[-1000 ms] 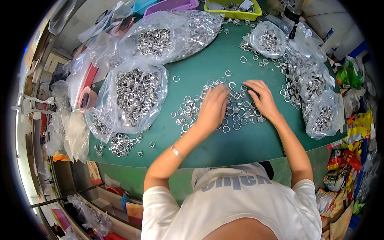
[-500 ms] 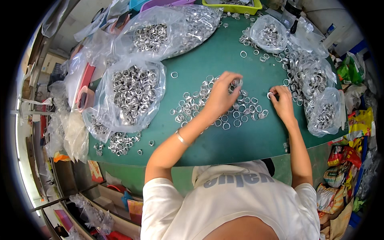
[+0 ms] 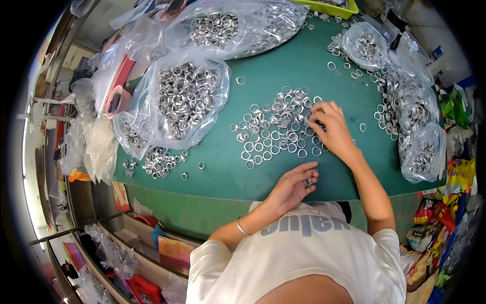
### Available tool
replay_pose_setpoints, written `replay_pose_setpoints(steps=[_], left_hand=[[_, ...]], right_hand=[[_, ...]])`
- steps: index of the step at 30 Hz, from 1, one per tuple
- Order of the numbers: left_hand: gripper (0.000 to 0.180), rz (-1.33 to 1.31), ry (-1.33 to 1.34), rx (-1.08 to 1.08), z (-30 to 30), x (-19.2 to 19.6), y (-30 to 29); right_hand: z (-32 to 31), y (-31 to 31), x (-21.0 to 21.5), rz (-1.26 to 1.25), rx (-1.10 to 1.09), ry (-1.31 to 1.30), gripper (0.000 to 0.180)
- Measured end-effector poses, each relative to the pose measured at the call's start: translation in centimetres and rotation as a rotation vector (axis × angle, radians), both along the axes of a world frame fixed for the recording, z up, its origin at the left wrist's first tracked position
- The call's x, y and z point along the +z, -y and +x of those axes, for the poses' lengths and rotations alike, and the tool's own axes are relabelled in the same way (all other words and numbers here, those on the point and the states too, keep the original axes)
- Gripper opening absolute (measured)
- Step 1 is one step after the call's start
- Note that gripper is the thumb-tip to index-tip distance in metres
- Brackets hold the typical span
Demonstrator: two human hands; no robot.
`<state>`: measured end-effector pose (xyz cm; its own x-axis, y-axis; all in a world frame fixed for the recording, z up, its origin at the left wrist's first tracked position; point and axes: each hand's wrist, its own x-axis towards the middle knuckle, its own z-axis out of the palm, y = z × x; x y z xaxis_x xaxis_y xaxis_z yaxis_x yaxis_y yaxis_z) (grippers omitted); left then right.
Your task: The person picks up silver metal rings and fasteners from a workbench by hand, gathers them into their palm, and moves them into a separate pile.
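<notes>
Loose silver metal rings (image 3: 276,136) lie in a spread pile on the green table (image 3: 228,172). My right hand (image 3: 331,127) is at the pile's right edge. Its fingers are bent together among the rings, and what they pinch is hidden. Nearer the table's front edge, my left hand (image 3: 291,188) is turned partly palm up, with curled fingers around a small silver ring (image 3: 308,181). A single ring (image 3: 362,127) lies apart, to the right of my right hand.
Open clear plastic bags of rings (image 3: 187,96) stand at the left, and a large bag (image 3: 253,30) lies behind. More bagged rings (image 3: 417,111) line the right edge. A yellow tray (image 3: 334,7) is at the back. A pink tape roll (image 3: 118,101) sits far left.
My left hand has drawn back from the pile toward the front edge. My right hand has let go of a ring on the right and moved left to the pile. The view has shifted slightly.
</notes>
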<state>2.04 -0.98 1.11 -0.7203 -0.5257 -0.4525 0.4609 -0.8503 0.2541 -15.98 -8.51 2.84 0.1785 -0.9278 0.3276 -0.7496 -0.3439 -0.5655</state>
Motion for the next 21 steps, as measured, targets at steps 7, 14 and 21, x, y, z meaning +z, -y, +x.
replay_pose_setpoints(steps=[7,14,21], left_hand=[[0.03,0.114,-0.158,0.036,0.3,-1.5,1.0],[0.028,-0.004,0.239,0.004,0.1,2.0,1.3],[0.032,0.076,-0.023,-0.004,1.6,-1.3,1.5]], right_hand=[[1.4,-2.1,1.6,0.327,0.202,0.352,0.013],[1.2,1.3,-0.8,-0.079,-0.19,-0.245,0.023],[5.0,1.4,0.3,-0.148,0.044,-0.216,0.02]])
